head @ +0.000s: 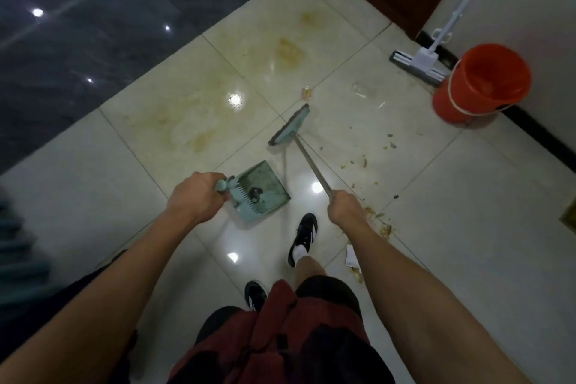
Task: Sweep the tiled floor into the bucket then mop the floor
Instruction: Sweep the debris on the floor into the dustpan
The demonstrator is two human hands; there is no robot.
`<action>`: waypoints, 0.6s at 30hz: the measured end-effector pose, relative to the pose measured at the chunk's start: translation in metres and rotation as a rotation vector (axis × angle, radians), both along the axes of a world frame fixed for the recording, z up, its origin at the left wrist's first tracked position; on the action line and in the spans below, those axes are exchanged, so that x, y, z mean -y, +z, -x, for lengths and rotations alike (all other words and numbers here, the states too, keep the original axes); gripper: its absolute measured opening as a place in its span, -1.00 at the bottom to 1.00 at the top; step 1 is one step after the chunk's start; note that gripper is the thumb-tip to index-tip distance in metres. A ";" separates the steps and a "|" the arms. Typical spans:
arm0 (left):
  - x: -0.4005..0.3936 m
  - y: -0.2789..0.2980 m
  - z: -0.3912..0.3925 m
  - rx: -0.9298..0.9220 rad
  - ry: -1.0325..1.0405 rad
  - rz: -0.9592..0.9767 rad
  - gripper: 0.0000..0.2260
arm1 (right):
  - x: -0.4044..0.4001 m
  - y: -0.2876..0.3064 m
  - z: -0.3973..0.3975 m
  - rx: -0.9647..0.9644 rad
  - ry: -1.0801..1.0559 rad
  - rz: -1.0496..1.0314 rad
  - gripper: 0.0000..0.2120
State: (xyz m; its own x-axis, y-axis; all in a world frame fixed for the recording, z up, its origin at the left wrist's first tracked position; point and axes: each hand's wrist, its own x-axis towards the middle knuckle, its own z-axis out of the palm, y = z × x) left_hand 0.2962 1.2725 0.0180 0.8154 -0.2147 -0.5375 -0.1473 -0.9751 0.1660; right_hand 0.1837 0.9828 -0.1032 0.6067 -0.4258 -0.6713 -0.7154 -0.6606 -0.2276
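Glossy cream tiled floor [436, 227] is strewn with crumbs; a teal plastic dustpan [261, 190] is gripped by the left hand [194, 195], a metal-handled teal broom [290, 126] by the right hand [344, 207].

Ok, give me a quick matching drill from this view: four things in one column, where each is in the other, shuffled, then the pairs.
Things:
1. dustpan
2. broom
3. mop
4. bucket

Places:
A. leaning on the wall, head on the floor
B. held by the right hand
C. on the floor by the wall, right of the mop head
D. held by the left hand

Pairs: 1-D, 2-B, 3-A, 4-C
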 end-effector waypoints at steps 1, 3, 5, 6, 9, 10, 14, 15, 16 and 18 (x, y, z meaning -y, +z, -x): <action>0.004 0.001 -0.010 -0.003 0.024 -0.003 -0.88 | 0.004 -0.003 -0.018 0.007 -0.007 -0.026 -0.72; 0.013 0.003 -0.028 -0.004 0.066 -0.011 -0.87 | 0.011 -0.007 -0.052 0.010 -0.039 -0.088 -0.71; 0.021 0.004 -0.041 -0.009 0.093 -0.024 -0.89 | 0.018 -0.010 -0.082 0.004 -0.069 -0.145 -0.70; 0.025 0.005 -0.047 -0.010 0.101 -0.031 -0.91 | 0.021 -0.012 -0.095 0.002 -0.074 -0.166 -0.71; 0.033 0.005 -0.062 -0.004 0.121 -0.046 -0.94 | 0.029 -0.017 -0.126 -0.006 -0.043 -0.188 -0.75; 0.035 0.004 -0.067 0.000 0.125 -0.049 -0.93 | 0.031 -0.020 -0.133 -0.011 -0.024 -0.188 -0.77; 0.041 0.003 -0.082 -0.002 0.120 -0.063 -0.95 | 0.038 -0.025 -0.142 -0.062 -0.005 -0.168 -0.81; 0.043 0.002 -0.085 -0.002 0.115 -0.062 -0.95 | 0.040 -0.025 -0.140 -0.074 -0.016 -0.154 -0.82; 0.046 0.001 -0.088 -0.004 0.106 -0.059 -0.95 | 0.043 -0.025 -0.137 -0.078 -0.028 -0.145 -0.82; 0.050 -0.001 -0.095 -0.007 0.079 -0.051 -0.95 | 0.049 -0.027 -0.126 -0.082 -0.048 -0.130 -0.83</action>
